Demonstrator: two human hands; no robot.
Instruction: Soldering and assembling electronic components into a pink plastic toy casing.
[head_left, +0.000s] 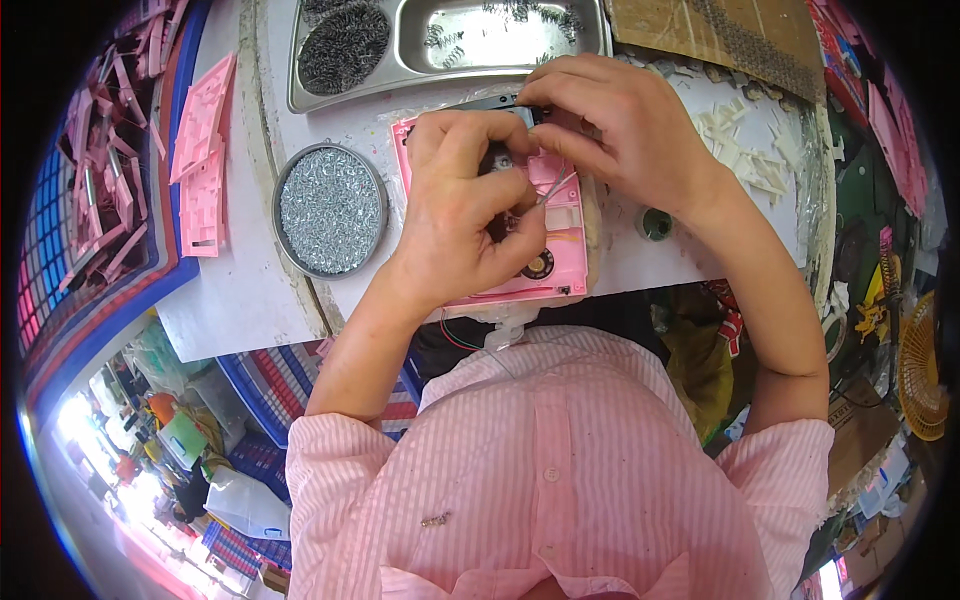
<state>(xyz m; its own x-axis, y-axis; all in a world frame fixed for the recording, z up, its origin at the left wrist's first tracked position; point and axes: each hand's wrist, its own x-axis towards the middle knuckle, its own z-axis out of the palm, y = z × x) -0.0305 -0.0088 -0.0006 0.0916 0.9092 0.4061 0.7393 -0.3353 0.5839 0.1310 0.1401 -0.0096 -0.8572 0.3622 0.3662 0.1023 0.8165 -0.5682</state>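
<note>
A pink plastic housing (572, 270) with parts inside lies on the table in front of me. My left hand (455, 195) rests over its left side, fingers curled; what they hold is hidden. Beside these fingers a thin metal piece (556, 187) slants across the housing; whether the hand grips it I cannot tell. From the right, my right hand (630, 125) reaches to the far edge, thumb and fingers bent together near a dark strip (490, 102). Anything between those fingertips is too small to make out. A dark round part (539, 264) shows near the housing's front edge.
Left of the housing stands a round dish of small metal screws (330, 210). A metal tray (400, 88) with dark springs sits at the back. White plastic pieces (745, 140) lie at right, a cardboard sheet (720, 35) behind them. Pink plastic parts (205, 150) lie at far left.
</note>
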